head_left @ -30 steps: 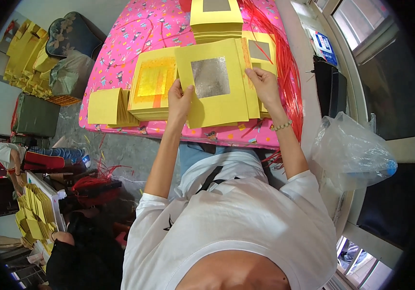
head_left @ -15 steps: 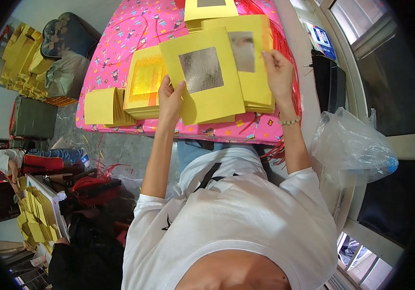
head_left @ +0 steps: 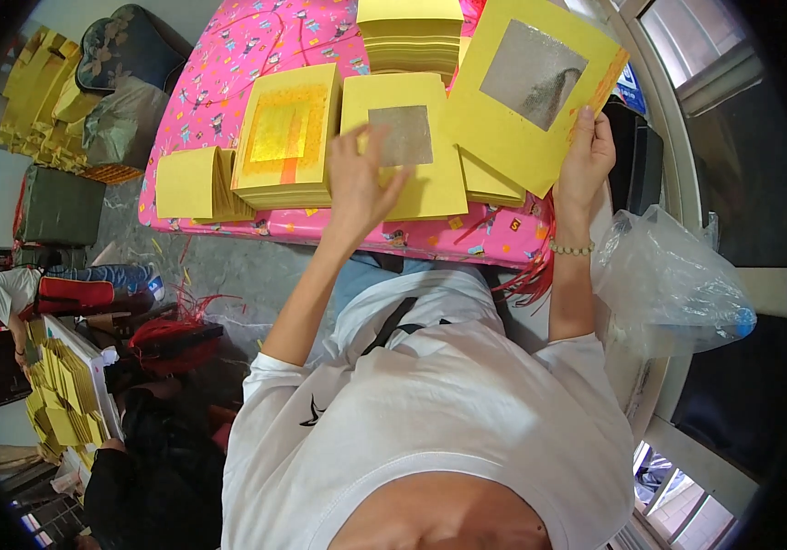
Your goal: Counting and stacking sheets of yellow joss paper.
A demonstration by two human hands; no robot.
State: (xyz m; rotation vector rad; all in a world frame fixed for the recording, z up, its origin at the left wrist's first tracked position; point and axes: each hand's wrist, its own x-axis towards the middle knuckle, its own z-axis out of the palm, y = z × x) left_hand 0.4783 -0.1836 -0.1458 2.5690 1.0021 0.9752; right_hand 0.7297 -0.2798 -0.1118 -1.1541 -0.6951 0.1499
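While the left grip [head_left: 360,188] is held with its fingers spread and motion-blurred, a yellow sheet [head_left: 529,137] bearing a silver square [head_left: 533,73] is pinched in the right grip [head_left: 583,170], the thumb being laid on the upper face and the fingers folded behind the lower right edge. Nothing is seen to be held by the left grip; whether the second sheet [head_left: 435,188], lying flat beneath its fingertips, is touched cannot be told. A lower pile [head_left: 492,183] is partly exposed between the two grips, under the raised sheet. To the left of the left grip a thick stack [head_left: 274,179], printed in orange and gold, is placed, with a fanned yellow bundle [head_left: 187,183] farther left. Beyond both grips, a tall stack [head_left: 410,50] is set on the pink printed cover [head_left: 219,78].

The raised sheet, it is judged, could be creased or left drooping, since it is supported at one edge only; the second sheet could be dragged askew if it were brushed by the spread fingers.

Counted: one sheet raised, one lying beneath the left grip, one thick stack, one tall stack, one fanned bundle and one lower pile; the layers within these cannot be reliably counted.
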